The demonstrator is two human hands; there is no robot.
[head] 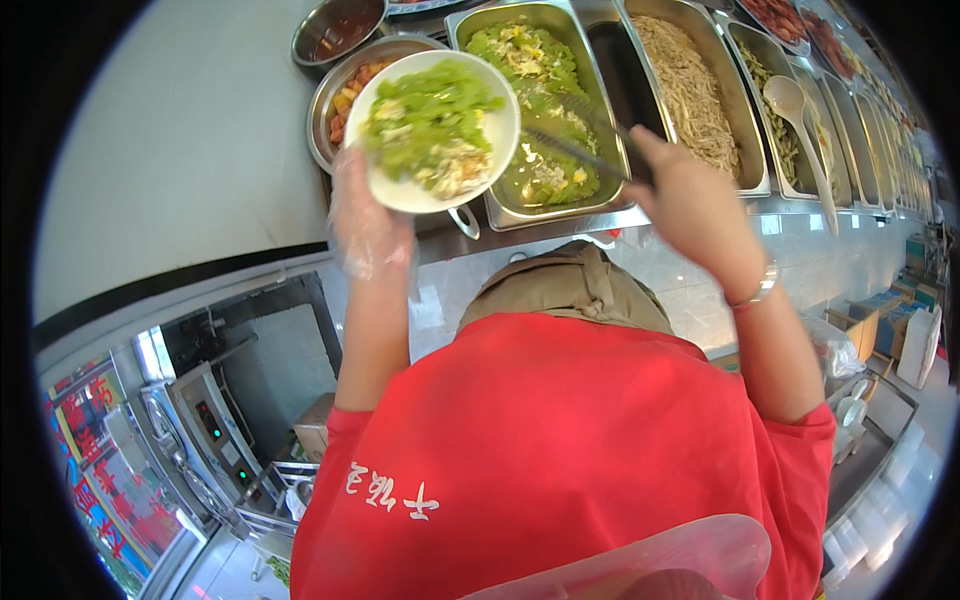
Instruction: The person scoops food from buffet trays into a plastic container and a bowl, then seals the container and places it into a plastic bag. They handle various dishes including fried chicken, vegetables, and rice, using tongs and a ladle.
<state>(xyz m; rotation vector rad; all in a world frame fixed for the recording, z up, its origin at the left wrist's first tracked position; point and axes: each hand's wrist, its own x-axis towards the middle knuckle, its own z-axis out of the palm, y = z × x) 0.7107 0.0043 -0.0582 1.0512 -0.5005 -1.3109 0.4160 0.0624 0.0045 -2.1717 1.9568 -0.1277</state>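
My left hand (365,206), in a clear plastic glove, holds a white plate (504,139) by its near left rim. On the plate lies sliced green vegetable with scrambled egg (435,120). My bare right hand (690,199) grips dark tongs (637,161), a little blurred. Their two arms reach apart over a steel food pan (499,219) of the same green vegetable and egg (559,176). Whether the tips touch the food, I cannot tell. The plate overlaps the pan's left side and a round steel bowl (319,124) of diced reddish and yellow food.
Right of the pan is a dark slot (621,75), then a pan of pale shredded food (690,97). A white ladle (795,112) rests across a farther pan, its handle over the counter edge. A steel pot (337,34) stands behind the bowl. A white surface (187,135) extends left.
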